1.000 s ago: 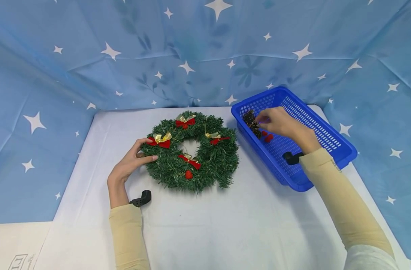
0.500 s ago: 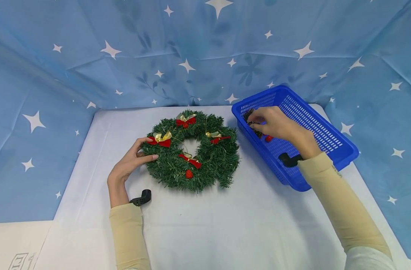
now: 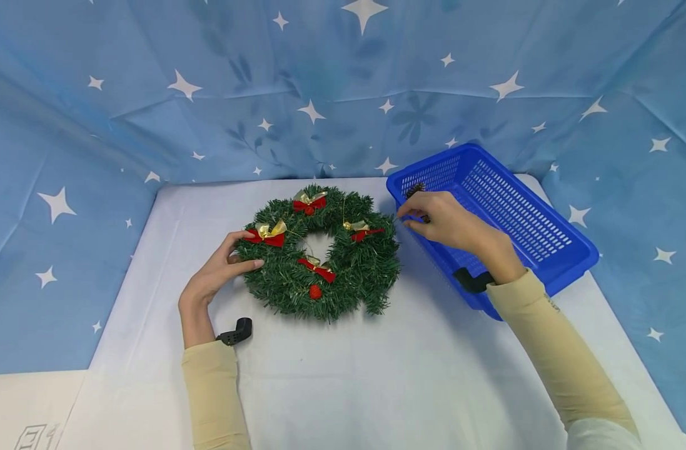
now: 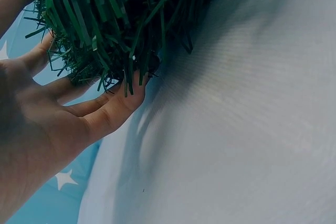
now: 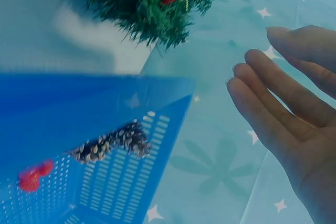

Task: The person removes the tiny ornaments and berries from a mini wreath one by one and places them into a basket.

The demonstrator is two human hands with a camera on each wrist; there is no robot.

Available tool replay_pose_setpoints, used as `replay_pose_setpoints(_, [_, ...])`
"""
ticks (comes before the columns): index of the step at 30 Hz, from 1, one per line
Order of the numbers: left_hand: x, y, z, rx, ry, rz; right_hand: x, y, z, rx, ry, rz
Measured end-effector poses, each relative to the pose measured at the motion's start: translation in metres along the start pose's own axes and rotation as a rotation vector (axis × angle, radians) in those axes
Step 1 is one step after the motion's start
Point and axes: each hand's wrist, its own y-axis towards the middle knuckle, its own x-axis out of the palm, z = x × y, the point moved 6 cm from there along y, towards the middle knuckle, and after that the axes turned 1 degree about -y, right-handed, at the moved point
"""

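A green Christmas wreath [image 3: 343, 287] with several red-and-gold bows lies on the white table. My left hand [image 3: 216, 265] grips its left edge, thumb and index finger on top near a bow [image 3: 266, 235]. In the left wrist view, other fingers [image 4: 113, 114] curl under the greenery. Over the left rim of the blue basket [image 3: 491, 309] hovers my right hand [image 3: 441, 215], fingertips toward the wreath's right side. No object shows between its fingers in the right wrist view, where they look loosely extended. Below it in the basket lie two pine cones [image 5: 113, 142] and red berries [image 5: 32, 176].
A blue curtain [image 3: 343, 94] with white stars hangs behind and at both sides of the table [image 3: 343, 387]. The basket's raised rim stands between the pine cones and the wreath. A red berry [image 3: 315, 291] sits on the wreath's front.
My right hand has moved out of the basket's left part, left and slightly toward me, to its rim. My left hand and the wreath stay in place.
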Motion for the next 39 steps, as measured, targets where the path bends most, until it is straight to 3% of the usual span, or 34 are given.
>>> replay_pose_setpoints(8, [0.000, 0.000, 0.000, -0.004, 0.000, 0.001, 0.012, 0.000, -0.015, -0.026, 0.040, 0.003])
replay_pose_setpoints(20, [-0.002, -0.002, -0.001, -0.001, -0.009, 0.003, 0.036, 0.001, -0.050, -0.166, 0.057, 0.063])
replay_pose_setpoints(39, [0.000, -0.002, -0.005, -0.016, -0.010, 0.006, 0.068, -0.003, -0.078, -0.239, 0.112, 0.138])
